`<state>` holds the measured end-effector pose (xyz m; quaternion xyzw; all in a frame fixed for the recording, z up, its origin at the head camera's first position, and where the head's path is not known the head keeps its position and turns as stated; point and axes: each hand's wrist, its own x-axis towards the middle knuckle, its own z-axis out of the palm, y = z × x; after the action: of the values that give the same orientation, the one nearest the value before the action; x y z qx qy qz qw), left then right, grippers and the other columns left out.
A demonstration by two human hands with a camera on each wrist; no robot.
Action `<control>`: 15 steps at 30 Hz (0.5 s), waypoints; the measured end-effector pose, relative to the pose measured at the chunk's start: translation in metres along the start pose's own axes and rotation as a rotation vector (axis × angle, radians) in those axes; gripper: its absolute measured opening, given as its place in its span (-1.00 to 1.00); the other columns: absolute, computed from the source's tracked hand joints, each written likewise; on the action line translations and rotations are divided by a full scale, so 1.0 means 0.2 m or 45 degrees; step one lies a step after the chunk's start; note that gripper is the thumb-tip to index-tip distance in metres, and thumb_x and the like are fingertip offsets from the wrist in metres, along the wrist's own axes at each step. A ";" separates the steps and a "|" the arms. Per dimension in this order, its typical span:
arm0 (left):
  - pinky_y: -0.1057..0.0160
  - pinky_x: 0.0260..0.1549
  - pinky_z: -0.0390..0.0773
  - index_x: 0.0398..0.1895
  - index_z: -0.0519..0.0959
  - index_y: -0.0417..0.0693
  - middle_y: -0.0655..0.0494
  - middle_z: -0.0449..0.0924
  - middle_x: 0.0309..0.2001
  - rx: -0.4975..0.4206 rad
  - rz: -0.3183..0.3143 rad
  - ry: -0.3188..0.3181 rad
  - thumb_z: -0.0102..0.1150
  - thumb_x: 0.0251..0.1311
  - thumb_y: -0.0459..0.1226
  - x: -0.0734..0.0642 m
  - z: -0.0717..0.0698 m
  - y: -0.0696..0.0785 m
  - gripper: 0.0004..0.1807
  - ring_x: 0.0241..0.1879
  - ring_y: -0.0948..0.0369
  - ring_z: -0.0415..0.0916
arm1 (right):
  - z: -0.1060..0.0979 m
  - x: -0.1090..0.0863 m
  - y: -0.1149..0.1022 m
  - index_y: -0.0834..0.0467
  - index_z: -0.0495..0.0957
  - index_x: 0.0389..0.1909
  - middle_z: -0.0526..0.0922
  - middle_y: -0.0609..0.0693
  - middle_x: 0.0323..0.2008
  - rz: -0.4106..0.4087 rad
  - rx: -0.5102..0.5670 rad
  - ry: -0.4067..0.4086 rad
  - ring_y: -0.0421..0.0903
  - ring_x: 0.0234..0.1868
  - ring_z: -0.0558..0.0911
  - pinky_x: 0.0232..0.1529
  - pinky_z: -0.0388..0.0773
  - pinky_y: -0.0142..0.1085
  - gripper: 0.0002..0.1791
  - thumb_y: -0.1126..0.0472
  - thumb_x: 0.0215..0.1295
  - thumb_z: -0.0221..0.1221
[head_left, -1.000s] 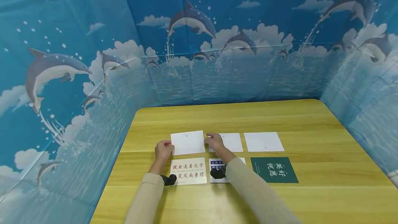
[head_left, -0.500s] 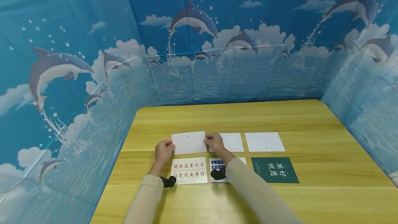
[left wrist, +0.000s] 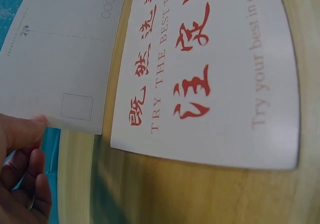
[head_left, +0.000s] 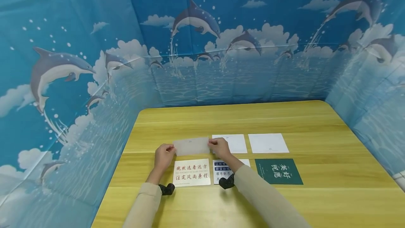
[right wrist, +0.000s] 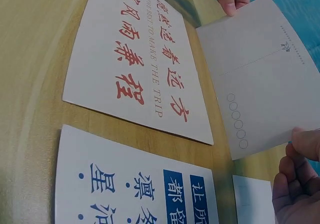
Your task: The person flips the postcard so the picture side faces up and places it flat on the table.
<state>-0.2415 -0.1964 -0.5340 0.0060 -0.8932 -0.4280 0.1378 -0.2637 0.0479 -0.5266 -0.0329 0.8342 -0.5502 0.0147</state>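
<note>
Both hands hold one postcard (head_left: 191, 146) by its short ends, its plain back with postcode circles and a stamp box facing me. The card is tilted up, its far edge raised from the table. My left hand (head_left: 164, 156) pinches the left end between thumb and fingers; the left wrist view shows this thumb (left wrist: 25, 131) on the card's face. At the other end my right hand (head_left: 219, 147) pinches likewise, with its thumb (right wrist: 306, 141) on the card. Just nearer to me lies a white card with red characters (head_left: 191, 172).
A card with blue-and-white lettering (head_left: 220, 177) lies partly under my right forearm, a dark green card (head_left: 279, 171) to its right. Two white cards lie face down behind them, one partly hidden (head_left: 235, 143) by my hand, one fully visible (head_left: 268, 143). The yellow wooden table (head_left: 332, 143) meets a dolphin-printed curtain (head_left: 253, 76).
The postcard between my hands has gone from facing up, nearly flat, to tilted upright, its face turning greyer. My right fingers have closed on its right end. The other cards stay put.
</note>
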 end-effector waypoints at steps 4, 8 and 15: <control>0.18 -0.39 0.50 -0.34 0.65 -0.25 0.07 0.53 -0.40 0.006 0.058 -0.019 0.24 0.09 -0.36 -0.02 -0.02 -0.01 -0.89 -0.35 0.14 0.46 | 0.00 -0.02 0.01 0.39 0.59 -0.15 0.62 0.21 -0.20 -0.047 -0.004 -0.006 0.01 -0.26 0.59 -0.37 0.54 -0.31 -0.77 0.35 0.21 0.15; 0.19 -0.39 0.51 -0.32 0.65 -0.25 0.08 0.53 -0.40 -0.013 0.092 -0.066 0.21 0.11 -0.37 -0.04 -0.04 -0.01 -0.88 -0.34 0.14 0.46 | -0.01 -0.05 0.01 0.39 0.60 -0.18 0.63 0.20 -0.24 -0.080 -0.002 -0.017 -0.03 -0.31 0.59 -0.42 0.51 -0.34 -0.78 0.35 0.19 0.17; 0.24 -0.41 0.51 -0.38 0.68 -0.16 0.11 0.55 -0.41 -0.067 0.134 -0.083 0.24 0.08 -0.37 -0.09 -0.06 -0.02 -0.93 -0.37 0.17 0.47 | -0.04 -0.09 0.02 0.40 0.61 -0.21 0.64 0.19 -0.24 -0.084 0.067 -0.124 -0.01 -0.25 0.61 -0.30 0.55 -0.27 -0.80 0.36 0.19 0.17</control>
<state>-0.2213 -0.2061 -0.5346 -0.0585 -0.8847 -0.4436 0.1309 -0.2463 0.0581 -0.5263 -0.0868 0.8162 -0.5700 0.0377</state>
